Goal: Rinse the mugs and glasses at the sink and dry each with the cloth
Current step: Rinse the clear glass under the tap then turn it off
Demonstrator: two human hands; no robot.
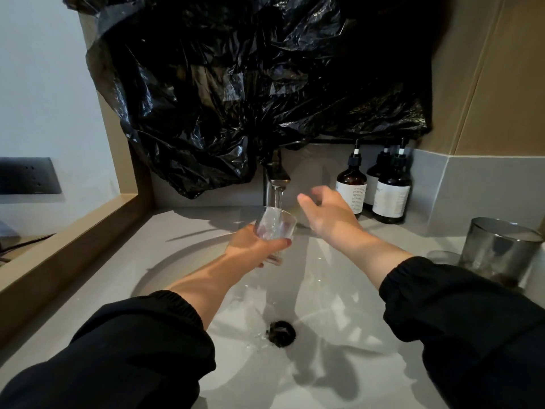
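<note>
The left hand (pixel 253 246), arm stretched forward over the white oval sink (pixel 182 261), gripped a small clear drinking glass (pixel 275 228) under the brushed-metal tap's (pixel 275 175) stream, while the right hand (pixel 326 214) hovered beside it, fingers loosely spread.

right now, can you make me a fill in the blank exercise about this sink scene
1. The left hand holds the glass under the tap, which is turned ____.
2. The right hand is open and holds ____.
3. The three pump bottles stand to the ____ of the tap.
4. The colour of the plastic bag above the tap is ____.
Missing words: on, nothing, right, black.
</note>
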